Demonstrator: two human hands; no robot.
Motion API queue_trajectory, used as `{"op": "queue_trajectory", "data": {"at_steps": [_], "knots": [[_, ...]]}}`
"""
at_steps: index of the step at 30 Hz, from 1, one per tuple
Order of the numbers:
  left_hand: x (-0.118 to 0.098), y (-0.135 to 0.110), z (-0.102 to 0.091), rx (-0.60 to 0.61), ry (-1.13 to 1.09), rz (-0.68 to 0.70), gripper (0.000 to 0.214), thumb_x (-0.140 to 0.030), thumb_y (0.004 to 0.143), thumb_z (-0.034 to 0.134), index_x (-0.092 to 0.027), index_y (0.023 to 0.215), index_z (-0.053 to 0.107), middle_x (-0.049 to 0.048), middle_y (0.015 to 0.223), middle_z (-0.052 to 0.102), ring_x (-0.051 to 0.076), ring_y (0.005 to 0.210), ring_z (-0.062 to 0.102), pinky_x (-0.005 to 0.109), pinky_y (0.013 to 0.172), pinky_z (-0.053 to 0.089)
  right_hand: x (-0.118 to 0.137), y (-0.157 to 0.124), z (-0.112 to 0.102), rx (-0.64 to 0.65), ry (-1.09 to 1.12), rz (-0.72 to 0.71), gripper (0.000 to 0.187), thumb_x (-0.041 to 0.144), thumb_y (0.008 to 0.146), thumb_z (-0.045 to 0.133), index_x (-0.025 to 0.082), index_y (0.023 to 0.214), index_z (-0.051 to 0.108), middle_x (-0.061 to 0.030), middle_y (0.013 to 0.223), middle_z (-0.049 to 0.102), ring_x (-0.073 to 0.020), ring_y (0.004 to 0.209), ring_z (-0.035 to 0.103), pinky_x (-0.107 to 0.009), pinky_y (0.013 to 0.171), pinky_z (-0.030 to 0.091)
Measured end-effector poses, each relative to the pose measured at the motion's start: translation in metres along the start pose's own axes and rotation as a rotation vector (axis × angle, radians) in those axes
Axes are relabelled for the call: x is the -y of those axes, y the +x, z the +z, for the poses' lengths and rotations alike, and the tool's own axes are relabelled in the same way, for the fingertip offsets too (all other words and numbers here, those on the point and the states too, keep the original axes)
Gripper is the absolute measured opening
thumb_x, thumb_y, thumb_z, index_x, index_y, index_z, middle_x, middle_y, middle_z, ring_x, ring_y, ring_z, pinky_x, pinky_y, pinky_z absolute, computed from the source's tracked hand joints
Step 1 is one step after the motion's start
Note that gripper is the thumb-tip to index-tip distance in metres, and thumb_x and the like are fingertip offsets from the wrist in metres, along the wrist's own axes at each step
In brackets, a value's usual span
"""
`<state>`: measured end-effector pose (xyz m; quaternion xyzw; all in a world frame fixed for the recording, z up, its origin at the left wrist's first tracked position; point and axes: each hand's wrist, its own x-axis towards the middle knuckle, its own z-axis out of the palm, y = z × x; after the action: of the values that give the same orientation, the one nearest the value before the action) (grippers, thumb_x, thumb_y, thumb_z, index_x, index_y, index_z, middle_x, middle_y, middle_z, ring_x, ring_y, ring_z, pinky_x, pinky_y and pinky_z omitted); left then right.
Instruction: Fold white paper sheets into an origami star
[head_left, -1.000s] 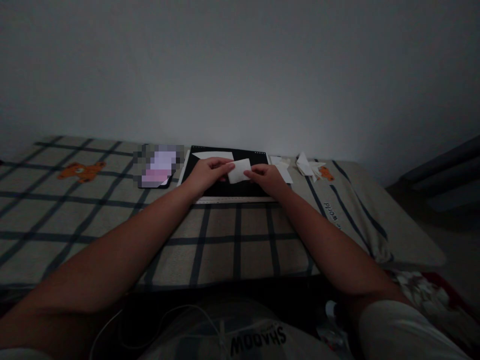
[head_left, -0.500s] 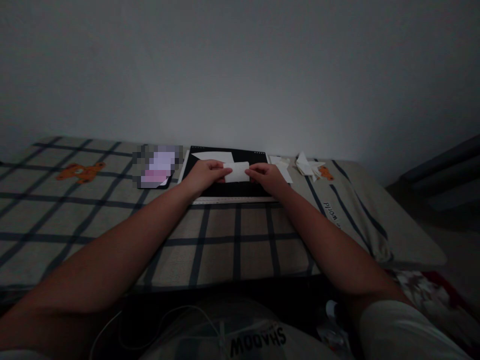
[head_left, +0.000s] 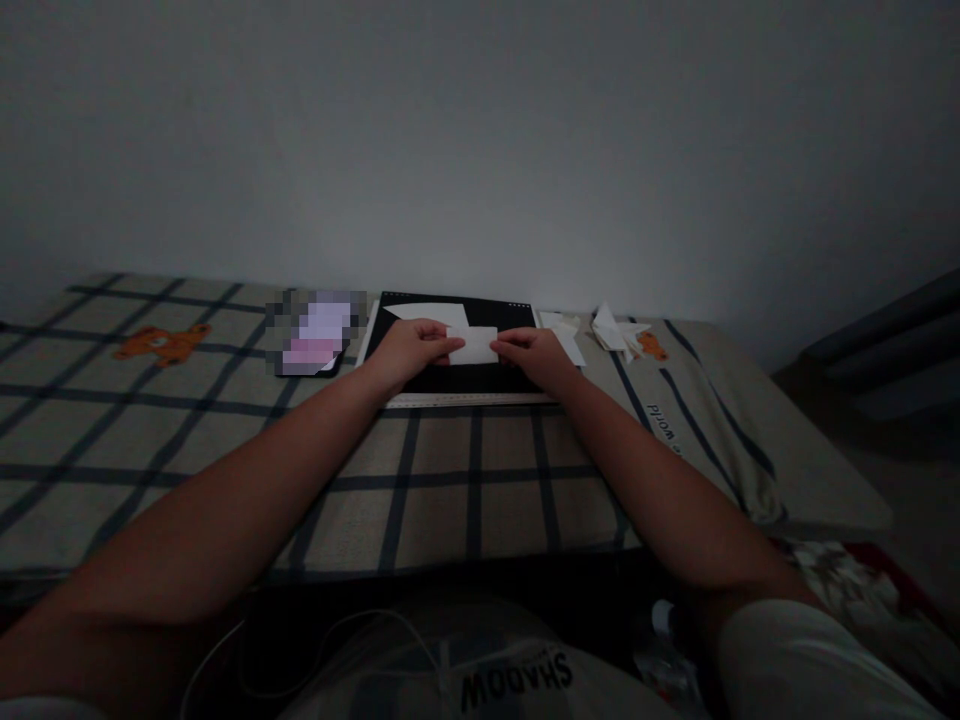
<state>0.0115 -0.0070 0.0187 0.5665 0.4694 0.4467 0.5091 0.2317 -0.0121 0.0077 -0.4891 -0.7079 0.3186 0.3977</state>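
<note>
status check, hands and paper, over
Left hand and right hand each pinch an end of the folded white paper. Paper over the black mat. Other folded pieces lie off right, apart.

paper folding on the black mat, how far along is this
Done: a few folded paper shapes lie to the right of the black mat. In hand: the left hand and right hand pinch the two ends of a small rectangular white paper just above the mat. Left: a pointed white sheet lies flat at the mat's far edge, untouched.
</note>
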Motion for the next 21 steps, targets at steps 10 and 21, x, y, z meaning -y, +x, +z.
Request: {"op": "queue_trajectory", "data": {"at_steps": [10,21], "knots": [[0.002,0.0007,-0.0015,-0.013,0.021,0.007,0.026,-0.032,0.061,0.087,-0.016,0.072,0.07,0.0023,0.068,0.066,0.014,0.065,0.061,0.031,0.071,0.054,0.0029,0.0001,-0.0004,0.001,0.003,0.005,0.028,0.046,0.078,0.067,0.019,0.082,0.074,-0.0013,0.07,0.067,-0.0156,0.064,0.057,-0.031,0.063,0.043],[-0.0018,-0.0012,-0.0001,-0.079,0.002,0.115,0.03,-0.04,0.067,0.084,-0.014,0.078,0.076,0.0048,0.076,0.073,0.014,0.067,0.063,0.029,0.071,0.055,0.006,0.0003,0.0004,-0.027,0.051,-0.002,0.025,0.042,0.076,0.067,0.017,0.075,0.07,0.0009,0.063,0.062,-0.0127,0.06,0.052,-0.028,0.061,0.04]]}}
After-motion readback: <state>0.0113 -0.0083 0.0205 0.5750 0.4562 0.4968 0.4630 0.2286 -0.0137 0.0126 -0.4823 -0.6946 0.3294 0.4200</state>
